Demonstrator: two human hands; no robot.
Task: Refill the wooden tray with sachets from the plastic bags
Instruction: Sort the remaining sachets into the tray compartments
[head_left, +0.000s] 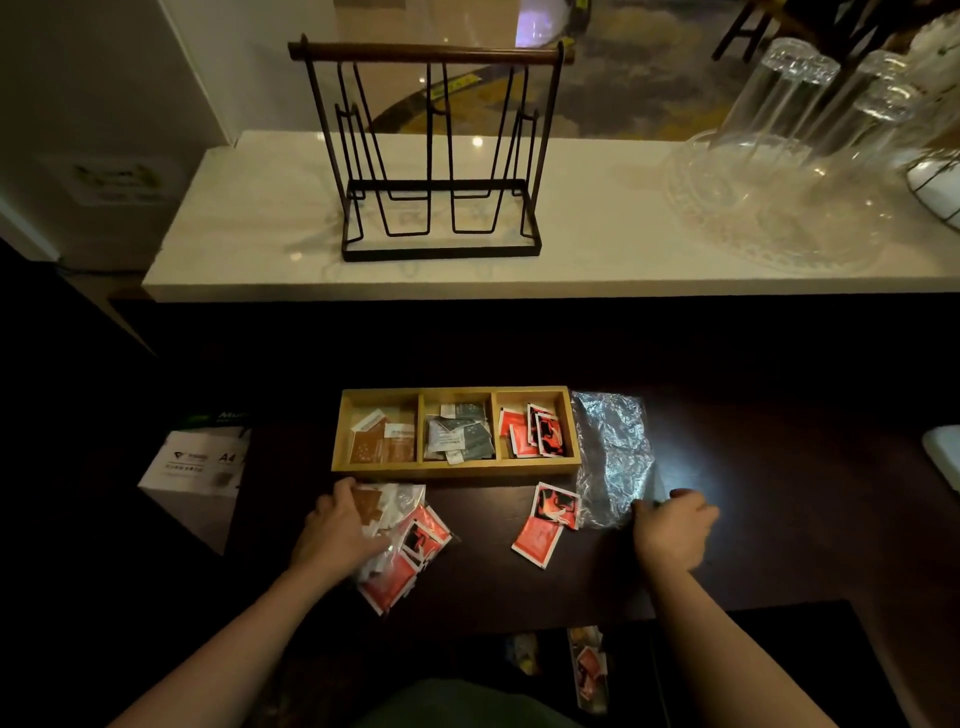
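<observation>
2 loose red sachets (546, 522) lay left of the right grip (672, 525), which pinched the empty bag (613, 457); the left grip (337, 530) pressed flat on the full bag (405, 545); clearing it aside first seemed wise.

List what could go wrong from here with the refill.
1. The two red sachets lie loose on the dark table, partly under the empty plastic bag that the right hand touches; dragging the bag may sweep them off.
2. The bag under the left hand holds brown and red sachets together, so some could land in the wrong section of the wooden tray.
</observation>
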